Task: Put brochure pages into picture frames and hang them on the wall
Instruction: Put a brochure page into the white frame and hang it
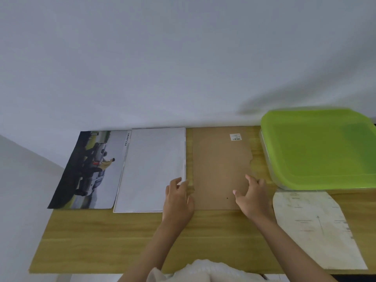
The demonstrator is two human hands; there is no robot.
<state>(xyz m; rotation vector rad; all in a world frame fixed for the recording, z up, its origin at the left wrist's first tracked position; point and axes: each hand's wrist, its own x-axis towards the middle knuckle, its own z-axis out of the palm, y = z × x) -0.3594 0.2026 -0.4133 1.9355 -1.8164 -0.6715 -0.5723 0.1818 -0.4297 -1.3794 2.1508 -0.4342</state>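
A brochure page [91, 167] with a car photo lies flat at the table's far left. Beside it lies a white picture frame [151, 169], face down or blank, with a thin white rim. To its right lies the brown backing board [219, 165] with a small barcode label. My left hand [179, 198] rests at the frame's lower right corner, fingers touching its edge. My right hand [252, 196] lies on the board's lower right part with fingers spread and slightly bent.
A clear box with a lime green lid [319, 149] stands at the back right. A worn white sheet [313, 226] lies in front of it. The wooden table [101, 241] abuts a white wall [162, 58].
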